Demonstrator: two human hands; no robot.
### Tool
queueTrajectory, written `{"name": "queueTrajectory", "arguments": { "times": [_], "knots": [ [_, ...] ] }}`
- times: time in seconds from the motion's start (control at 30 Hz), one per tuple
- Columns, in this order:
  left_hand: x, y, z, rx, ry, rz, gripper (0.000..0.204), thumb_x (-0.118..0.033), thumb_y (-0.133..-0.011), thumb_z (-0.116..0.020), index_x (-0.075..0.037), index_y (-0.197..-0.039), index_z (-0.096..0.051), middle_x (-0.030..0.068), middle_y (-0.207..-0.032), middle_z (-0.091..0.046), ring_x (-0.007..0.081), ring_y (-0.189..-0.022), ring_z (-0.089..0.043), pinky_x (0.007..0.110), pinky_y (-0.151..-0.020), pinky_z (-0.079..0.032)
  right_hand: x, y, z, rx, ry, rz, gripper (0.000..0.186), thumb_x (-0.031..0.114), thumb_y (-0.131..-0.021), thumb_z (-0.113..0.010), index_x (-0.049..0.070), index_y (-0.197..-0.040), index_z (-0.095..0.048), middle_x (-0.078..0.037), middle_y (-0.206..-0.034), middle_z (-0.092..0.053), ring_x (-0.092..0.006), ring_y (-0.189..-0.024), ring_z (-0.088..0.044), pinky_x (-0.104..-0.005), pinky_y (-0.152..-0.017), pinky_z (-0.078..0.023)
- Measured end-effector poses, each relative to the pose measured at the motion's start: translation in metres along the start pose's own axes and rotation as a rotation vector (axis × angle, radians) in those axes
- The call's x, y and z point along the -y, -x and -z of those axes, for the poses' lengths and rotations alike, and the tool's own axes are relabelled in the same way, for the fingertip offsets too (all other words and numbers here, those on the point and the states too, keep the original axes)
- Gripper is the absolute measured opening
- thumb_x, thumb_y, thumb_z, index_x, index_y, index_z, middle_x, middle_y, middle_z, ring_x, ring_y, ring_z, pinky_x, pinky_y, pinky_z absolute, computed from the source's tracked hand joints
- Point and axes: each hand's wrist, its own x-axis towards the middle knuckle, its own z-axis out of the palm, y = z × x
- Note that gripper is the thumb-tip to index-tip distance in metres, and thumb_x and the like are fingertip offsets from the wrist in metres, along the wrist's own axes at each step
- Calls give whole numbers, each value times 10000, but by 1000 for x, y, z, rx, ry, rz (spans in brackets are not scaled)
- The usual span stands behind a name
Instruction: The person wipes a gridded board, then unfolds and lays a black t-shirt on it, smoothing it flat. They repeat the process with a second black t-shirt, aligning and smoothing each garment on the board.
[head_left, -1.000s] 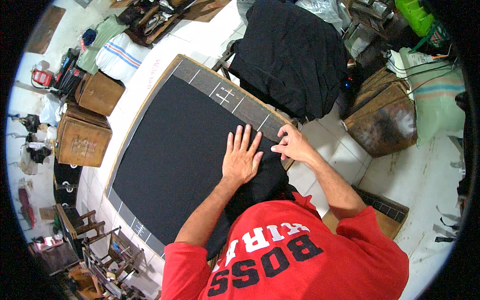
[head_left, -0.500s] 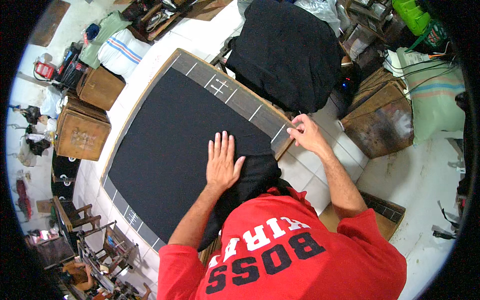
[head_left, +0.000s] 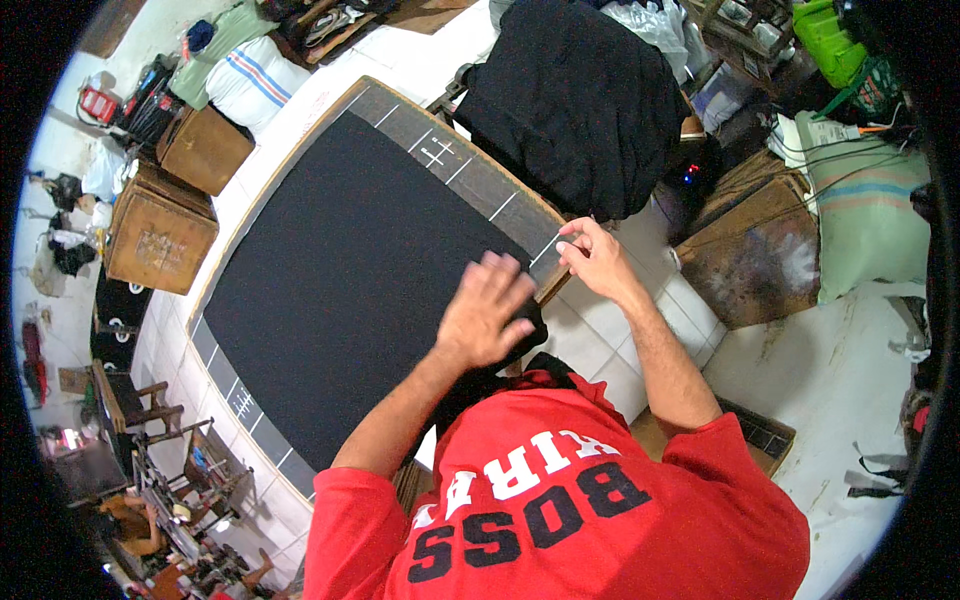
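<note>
Head view shows your two hands, one black cloth (head_left: 340, 270) and one black heap (head_left: 580, 105). Your left hand (head_left: 488, 312), blurred, spreads its fingers at the cloth's right side; whether it touches cannot be told. Your right hand (head_left: 592, 258) is at the worktop's right corner, thumb and fingertips curled close; whether they pinch anything cannot be told. The cloth lies on the dark worktop (head_left: 475, 185), reaching toward your red shirt (head_left: 680, 510). Two brown stacks (head_left: 162, 245) stand left, with one white sack (head_left: 255, 88); one green sack (head_left: 868, 220) sits right. White-marked strips stay uncovered along the worktop's upper-right and lower-left edges. The heap sits just past the upper-right edge; tiled floor (head_left: 580, 330) opens below the right corner.
</note>
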Motion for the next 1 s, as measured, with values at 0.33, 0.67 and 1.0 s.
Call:
{"name": "queueTrajectory", "arguments": {
  "times": [0.33,0.67,1.0],
  "knots": [
    [-6,20,5,-66,-150,286,758,-561,-1017,-497,-49,-1569,-412,254,-1658,-302,431,-1568,-211,547,-1281,-147,18,-19,-8,-73,222,162,365,268,-985,-640,24,-1256,-631,-154,-1036,-774,-327,-972,-741,-435,-891,-564],
    [1,113,14,-327,-202,679,677,-349,-1014,-595,36,-1536,-403,255,-1634,-343,435,-1537,-276,565,-1259,-191,32,-33,-155,-167,836,781,792,433,-966,-633,-133,-1475,-416,-321,-1605,-338,-443,-1508,-304,-566,-1235,-240],
    [-58,365,-8,-123,-435,1961,635,-436,-1100,-418,-117,-1640,-316,229,-1704,-213,435,-1576,-181,653,-1230,-146,12,18,-124,26,1038,615,925,574,-977,-577,-139,-1518,-345,-359,-1610,-292,-503,-1528,-226,-611,-1254,-139]
  ]
}}
